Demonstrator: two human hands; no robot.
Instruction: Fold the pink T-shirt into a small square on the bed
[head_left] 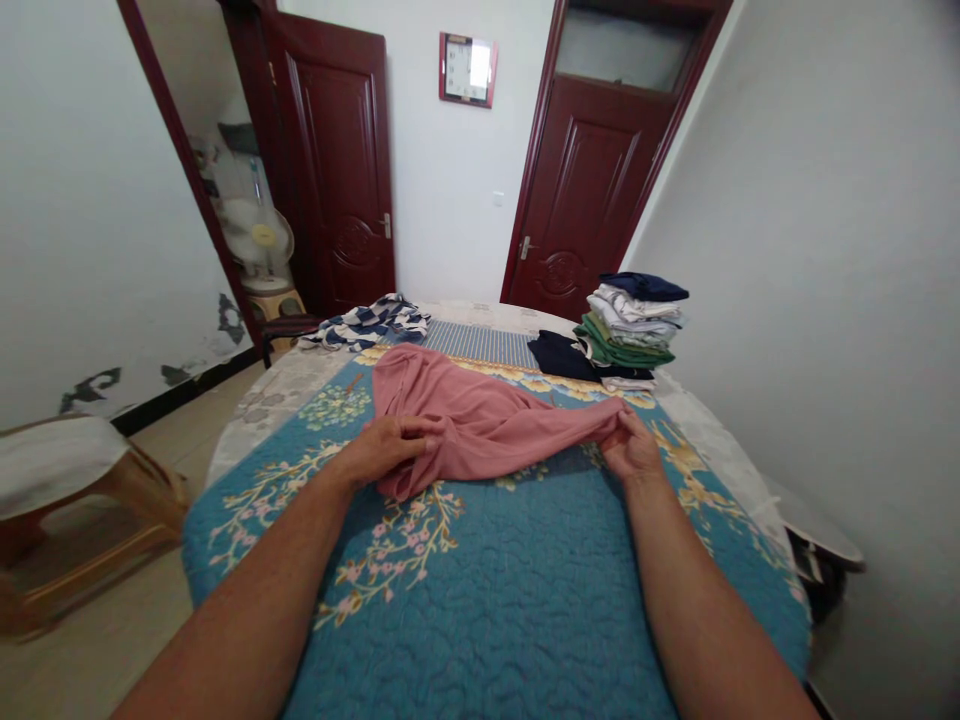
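Note:
A pink garment [480, 410] lies bunched across the blue floral quilted cover [525, 600] on the table; its exact kind cannot be made out. My left hand [394, 447] grips the cloth near its left end, with the fingers curled into the folds. At the other side my right hand [631, 450] pinches a narrow end of the garment and draws it out to the right, slightly raised above the cover. Between the hands the fabric runs in loose creases.
A tall stack of folded clothes [634, 325] stands at the back right, beside a dark folded garment [562, 355]. A checked cloth [375, 322] lies crumpled at the back left. A stool [82, 500] stands left of the table.

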